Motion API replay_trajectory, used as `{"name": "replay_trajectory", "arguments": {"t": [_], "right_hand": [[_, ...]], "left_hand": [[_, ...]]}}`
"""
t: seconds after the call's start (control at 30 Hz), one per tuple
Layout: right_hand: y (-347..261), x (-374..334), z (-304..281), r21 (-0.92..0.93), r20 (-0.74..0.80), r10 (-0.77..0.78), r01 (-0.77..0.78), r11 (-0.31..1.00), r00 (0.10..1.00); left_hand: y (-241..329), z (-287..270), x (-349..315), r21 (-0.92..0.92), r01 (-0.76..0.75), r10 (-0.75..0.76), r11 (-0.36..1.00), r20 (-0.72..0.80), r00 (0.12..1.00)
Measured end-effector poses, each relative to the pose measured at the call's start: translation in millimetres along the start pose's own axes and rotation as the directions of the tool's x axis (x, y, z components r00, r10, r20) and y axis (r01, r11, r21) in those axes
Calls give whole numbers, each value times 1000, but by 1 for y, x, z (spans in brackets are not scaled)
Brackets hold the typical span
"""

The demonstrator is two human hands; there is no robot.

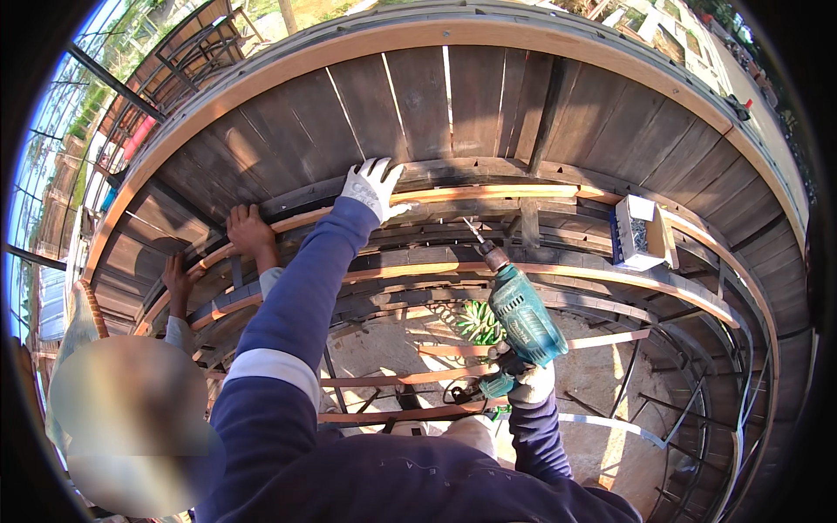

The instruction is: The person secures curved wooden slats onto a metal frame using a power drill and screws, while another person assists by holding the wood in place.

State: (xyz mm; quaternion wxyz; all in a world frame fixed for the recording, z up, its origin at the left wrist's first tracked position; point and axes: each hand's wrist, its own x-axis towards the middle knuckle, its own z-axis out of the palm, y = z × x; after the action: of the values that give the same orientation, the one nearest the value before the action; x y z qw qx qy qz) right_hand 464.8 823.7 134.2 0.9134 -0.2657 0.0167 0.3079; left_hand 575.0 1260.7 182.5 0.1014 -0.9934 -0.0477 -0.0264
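Observation:
My left hand [373,188], in a white work glove, reaches forward with its fingers spread. It rests against the lower part of the dark plank wall [423,100], beside a curved orange-brown wooden strip [488,193]. My right hand [530,385], also gloved, grips the handle of a teal power drill [526,315]. The drill's bit [473,230] points up and left, just short of the curved strip and apart from my left hand. Farther left, a co-worker's bare hands [250,231] lie on the same strip.
An open box of screws [639,232] sits on the curved framework at the right. Another person bends in at the lower left. Below are more curved strips [418,267], dark metal bars [623,383], a green coil [480,324] and the pale floor. A wide wooden rim [445,33] tops the wall.

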Motion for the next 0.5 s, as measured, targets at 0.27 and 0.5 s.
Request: {"name": "replay_trajectory", "arguments": {"t": [0.27,0.5], "right_hand": [[11,15,5,-400,-60,-18,-8,917,998],[45,27,11,-5,-124,-28,27,1000,992]], "left_hand": [[-5,-1,7,34,-18,19,999,-9,1000],[-8,14,11,-82,-10,-4,997,-172,985]]}}
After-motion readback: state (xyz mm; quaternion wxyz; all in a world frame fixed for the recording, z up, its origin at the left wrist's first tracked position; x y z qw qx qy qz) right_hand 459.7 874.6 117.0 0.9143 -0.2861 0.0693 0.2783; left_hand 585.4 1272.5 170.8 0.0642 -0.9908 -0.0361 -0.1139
